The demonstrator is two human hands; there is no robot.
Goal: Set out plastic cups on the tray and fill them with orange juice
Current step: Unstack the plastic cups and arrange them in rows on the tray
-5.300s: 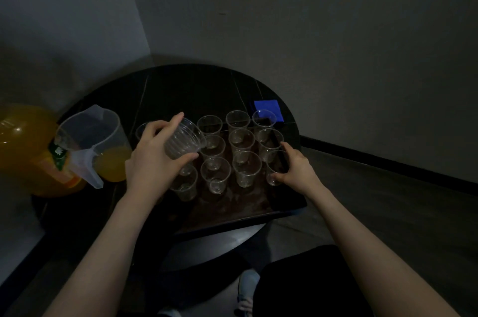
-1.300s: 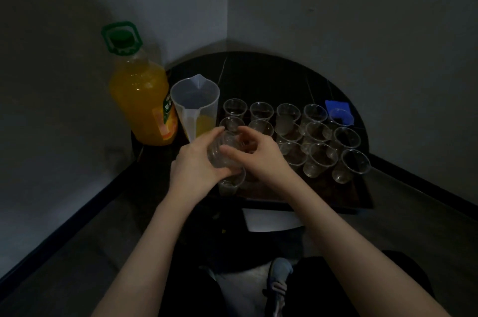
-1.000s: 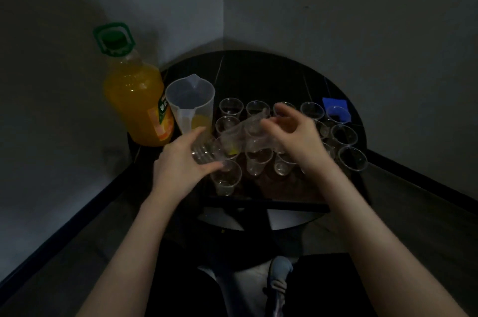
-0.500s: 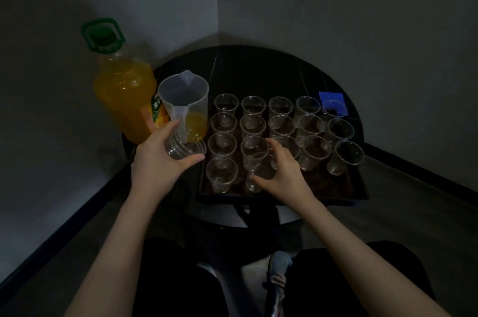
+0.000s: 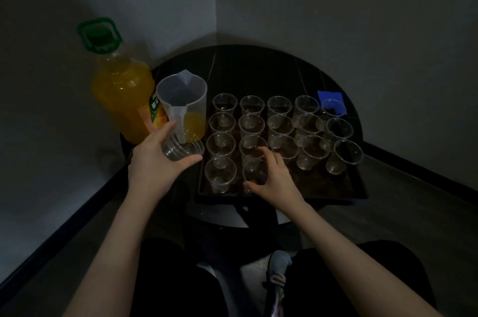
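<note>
my left hand (image 5: 152,161) is curled around a short nested stack of clear plastic cups (image 5: 181,149), held tilted with the open mouths pointing away from me and to the right, so the stack's long axis runs roughly from my palm toward the tray. my right hand (image 5: 271,179) is wrapped around a single clear plastic cup (image 5: 254,174) that stands upright, mouth up, in the near row of the dark rectangular tray (image 5: 336,187), just right of the near-left cup (image 5: 219,174); i cannot tell whether its base is fully down yet. the two hands are apart, the stack lying to the left of my right hand and just off the tray's left edge. the rows of clear cups (image 5: 279,120) already on the tray all stand upright and look empty. the open spots lie in the near row to the right of my right hand, so that hand is the nearer one for placing, while the left is nearer the supply. my guess is the next move is for the right hand to let go, cross left to the stack's mouth and pull the outermost cup off along the stack's axis. the translucent measuring jug with some orange juice in it (image 5: 183,107) stands right behind the stack, beside the big orange juice bottle with the green cap (image 5: 121,91), both on the dark round table (image 5: 258,71).
</note>
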